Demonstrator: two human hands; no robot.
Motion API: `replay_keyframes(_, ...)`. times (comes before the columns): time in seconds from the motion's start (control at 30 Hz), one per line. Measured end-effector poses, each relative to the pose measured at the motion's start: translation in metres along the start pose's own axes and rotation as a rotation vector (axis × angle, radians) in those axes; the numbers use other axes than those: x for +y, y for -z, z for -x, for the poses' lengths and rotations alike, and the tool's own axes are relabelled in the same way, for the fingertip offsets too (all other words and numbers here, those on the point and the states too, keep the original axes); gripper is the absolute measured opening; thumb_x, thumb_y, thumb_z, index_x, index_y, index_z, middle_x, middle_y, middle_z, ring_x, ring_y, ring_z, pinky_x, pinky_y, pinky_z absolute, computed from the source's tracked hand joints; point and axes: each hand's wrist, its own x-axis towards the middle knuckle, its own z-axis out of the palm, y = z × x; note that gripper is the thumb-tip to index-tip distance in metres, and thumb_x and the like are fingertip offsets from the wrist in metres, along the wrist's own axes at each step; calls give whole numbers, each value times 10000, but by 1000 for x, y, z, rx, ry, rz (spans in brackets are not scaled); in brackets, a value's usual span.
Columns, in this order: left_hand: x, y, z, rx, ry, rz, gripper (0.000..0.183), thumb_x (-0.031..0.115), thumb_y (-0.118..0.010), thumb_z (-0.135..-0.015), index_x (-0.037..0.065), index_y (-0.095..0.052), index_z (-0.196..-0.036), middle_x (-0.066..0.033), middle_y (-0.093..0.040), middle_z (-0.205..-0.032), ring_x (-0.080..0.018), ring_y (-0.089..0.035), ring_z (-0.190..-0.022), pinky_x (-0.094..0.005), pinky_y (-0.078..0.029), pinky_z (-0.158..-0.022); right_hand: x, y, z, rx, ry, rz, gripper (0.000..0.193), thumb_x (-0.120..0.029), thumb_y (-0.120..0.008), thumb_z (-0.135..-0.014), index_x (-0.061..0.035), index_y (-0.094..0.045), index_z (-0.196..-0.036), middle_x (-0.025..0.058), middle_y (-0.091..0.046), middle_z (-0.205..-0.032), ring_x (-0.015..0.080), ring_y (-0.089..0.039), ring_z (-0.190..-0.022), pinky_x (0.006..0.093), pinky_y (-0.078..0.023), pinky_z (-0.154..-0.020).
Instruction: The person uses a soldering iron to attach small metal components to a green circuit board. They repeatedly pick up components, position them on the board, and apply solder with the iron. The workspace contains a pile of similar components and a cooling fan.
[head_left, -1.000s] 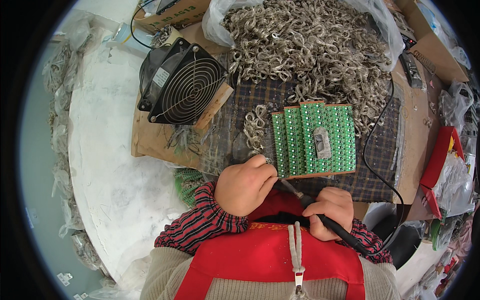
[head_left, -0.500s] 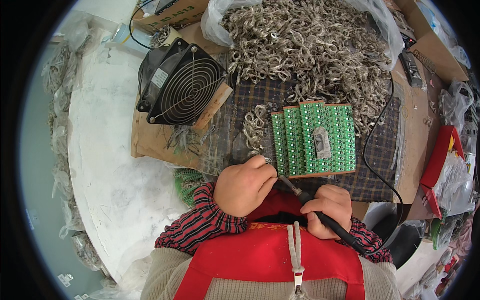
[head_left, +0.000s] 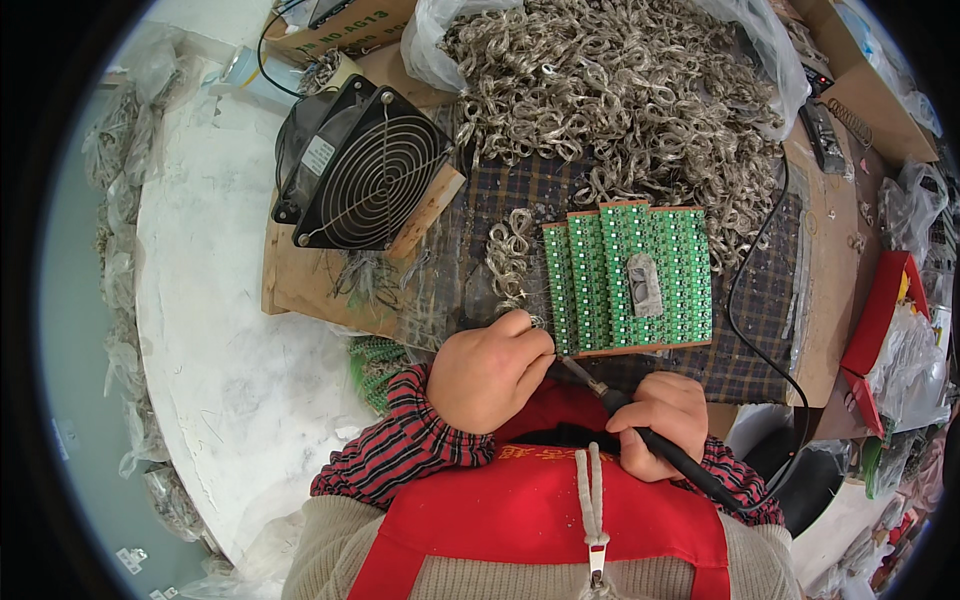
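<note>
My right hand [head_left: 662,425] is closed round the black handle of a soldering iron [head_left: 655,445]. The iron's metal tip points up and left, close to the lower left corner of a set of green circuit boards [head_left: 585,290]. Beside that corner my left hand [head_left: 490,372] is closed in a pinch. Thin silvery strands lead from a small bundle of looped wires [head_left: 508,260] to its fingertips, where the pinched end is mostly hidden. The boards lie overlapping in strips on a dark checked cloth, with a small grey block [head_left: 644,285] resting on top.
A large heap of looped silvery wires [head_left: 610,90] in a clear bag fills the back. To the left stands a black fan [head_left: 375,175] with a wire grille. The iron's black cord [head_left: 735,310] curves along the right, near a red box [head_left: 873,320].
My right hand has shifted slightly right, drawing the soldering iron's tip a little away from the board corner. My left hand and the boards stay in place.
</note>
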Motion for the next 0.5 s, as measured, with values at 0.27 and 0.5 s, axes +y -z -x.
replay_keyframes(0.27,1,1,0,-3,10,-2,91,179,-687,-913,97,-655,-890,-76,-553,-864,-280,-651,-690,-411,-517,-597,0,0,1,18,5,9,99,-103,-682,-714,-90,-657,-809,34,-446,-572,230,-448,-444,360,-344,-439)
replay_keyframes(0.5,1,0,0,-8,26,2,80,174,-691,-906,100,-663,-895,-75,-558,-860,-281,-652,-695,-413,-521,-602,1,1,2,32,17,8,92,-116,-685,-731,-91,-662,-817,27,-444,-567,218,-443,-438,353,-339,-436)
